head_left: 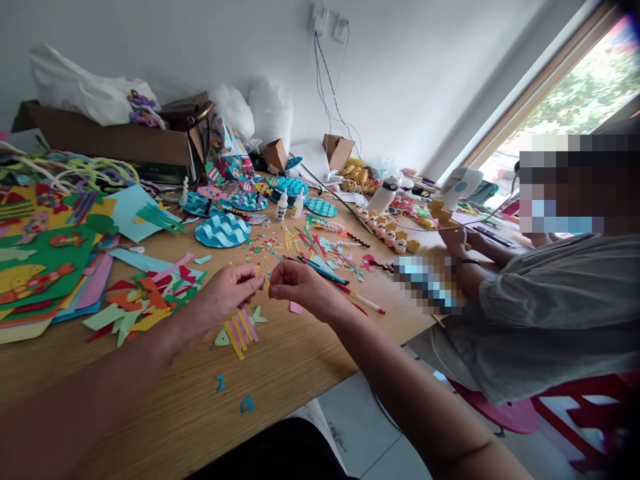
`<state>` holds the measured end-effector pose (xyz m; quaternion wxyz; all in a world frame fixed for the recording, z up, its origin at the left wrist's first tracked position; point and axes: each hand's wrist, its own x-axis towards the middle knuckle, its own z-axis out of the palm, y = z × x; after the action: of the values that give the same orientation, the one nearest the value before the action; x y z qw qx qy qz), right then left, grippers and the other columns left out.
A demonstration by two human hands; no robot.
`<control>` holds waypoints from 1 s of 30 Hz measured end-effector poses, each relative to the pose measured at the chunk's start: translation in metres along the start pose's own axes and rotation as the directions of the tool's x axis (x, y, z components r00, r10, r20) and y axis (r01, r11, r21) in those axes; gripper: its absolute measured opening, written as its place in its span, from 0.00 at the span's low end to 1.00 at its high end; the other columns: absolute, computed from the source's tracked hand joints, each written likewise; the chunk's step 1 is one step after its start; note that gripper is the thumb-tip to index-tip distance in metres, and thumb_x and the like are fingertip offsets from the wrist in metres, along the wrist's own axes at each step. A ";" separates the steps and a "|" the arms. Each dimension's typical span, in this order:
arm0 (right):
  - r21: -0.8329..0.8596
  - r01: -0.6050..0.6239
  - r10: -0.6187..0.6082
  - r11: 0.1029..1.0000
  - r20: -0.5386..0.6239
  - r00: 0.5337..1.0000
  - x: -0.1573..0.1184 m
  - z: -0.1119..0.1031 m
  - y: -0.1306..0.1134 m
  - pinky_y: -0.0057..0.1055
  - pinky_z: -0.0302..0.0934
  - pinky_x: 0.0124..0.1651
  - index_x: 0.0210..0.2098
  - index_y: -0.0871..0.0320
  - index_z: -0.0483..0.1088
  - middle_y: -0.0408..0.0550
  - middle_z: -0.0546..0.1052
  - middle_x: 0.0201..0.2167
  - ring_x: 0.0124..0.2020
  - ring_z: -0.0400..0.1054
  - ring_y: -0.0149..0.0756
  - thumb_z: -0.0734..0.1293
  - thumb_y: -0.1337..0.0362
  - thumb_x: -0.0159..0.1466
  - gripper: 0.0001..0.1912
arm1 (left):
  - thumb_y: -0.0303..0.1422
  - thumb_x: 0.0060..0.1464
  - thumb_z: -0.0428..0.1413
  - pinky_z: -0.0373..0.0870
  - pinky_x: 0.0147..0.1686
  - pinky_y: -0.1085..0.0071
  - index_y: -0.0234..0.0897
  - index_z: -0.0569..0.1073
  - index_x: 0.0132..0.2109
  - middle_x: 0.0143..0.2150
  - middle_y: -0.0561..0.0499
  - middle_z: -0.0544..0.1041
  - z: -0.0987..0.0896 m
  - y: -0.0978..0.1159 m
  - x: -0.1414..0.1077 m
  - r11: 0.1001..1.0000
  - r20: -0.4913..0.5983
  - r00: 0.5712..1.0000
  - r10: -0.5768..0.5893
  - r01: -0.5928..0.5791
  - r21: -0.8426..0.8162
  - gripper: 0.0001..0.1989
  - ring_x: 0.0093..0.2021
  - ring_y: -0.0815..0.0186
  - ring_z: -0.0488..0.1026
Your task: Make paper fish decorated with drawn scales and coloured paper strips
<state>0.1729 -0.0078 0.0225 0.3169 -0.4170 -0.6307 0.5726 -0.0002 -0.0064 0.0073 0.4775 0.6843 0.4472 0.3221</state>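
Observation:
My left hand (239, 285) and my right hand (295, 285) hover close together over the wooden table (300, 360), each with fingertips pinched. Whatever they may hold is too small to make out. Just below them lies a paper fish with a pale green head (223, 338), yellow and pink strips (241, 333) for a body and a light green tail (258, 315). A pink paper piece (296, 307) rests under my right hand. Nearer the front edge are two small blue paper scraps (247, 404).
Colored paper strips (145, 297) and stacked paper sheets (75, 280) lie at left. Behind are a blue wavy disc (223, 230), glue bottles (281, 207), pens (325, 270) and confetti. At right, a person in a grey top (560, 293) works at the table.

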 end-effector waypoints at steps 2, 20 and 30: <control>0.004 -0.006 0.006 1.000 -0.013 1.000 -0.003 0.002 0.001 0.21 0.48 0.23 0.28 0.59 0.63 0.35 0.65 0.20 0.21 0.56 0.22 0.69 0.66 0.49 0.10 | 0.44 0.48 0.50 0.55 0.20 0.76 0.37 0.62 0.24 0.19 0.59 0.59 0.002 -0.001 -0.001 1.000 -0.004 1.000 0.002 -0.002 -0.028 0.15 0.20 0.73 0.57; -0.731 0.424 -0.590 0.535 0.037 0.807 -0.027 0.000 0.024 0.26 0.61 0.39 0.42 0.58 0.67 0.50 0.72 0.37 0.36 0.66 0.30 0.60 0.69 0.62 0.09 | 0.42 0.47 0.56 0.59 0.25 0.77 0.36 0.64 0.25 0.21 0.58 0.64 -0.010 0.005 -0.009 0.940 0.102 0.988 -0.113 0.140 -0.311 0.14 0.23 0.74 0.59; -0.809 0.531 -0.708 0.254 0.218 0.671 -0.030 0.011 0.032 0.25 0.60 0.36 0.33 0.61 0.70 0.49 0.74 0.32 0.33 0.66 0.30 0.58 0.70 0.64 0.10 | 0.47 0.46 0.52 0.59 0.24 0.75 0.36 0.65 0.25 0.22 0.56 0.66 -0.004 -0.003 -0.013 0.985 0.131 0.983 -0.128 0.141 -0.100 0.17 0.23 0.72 0.61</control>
<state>0.1822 -0.0397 -0.0088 0.3401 -0.2817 -0.8972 -0.0088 -0.0098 -0.0161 0.0062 0.5618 0.6441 0.4436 0.2698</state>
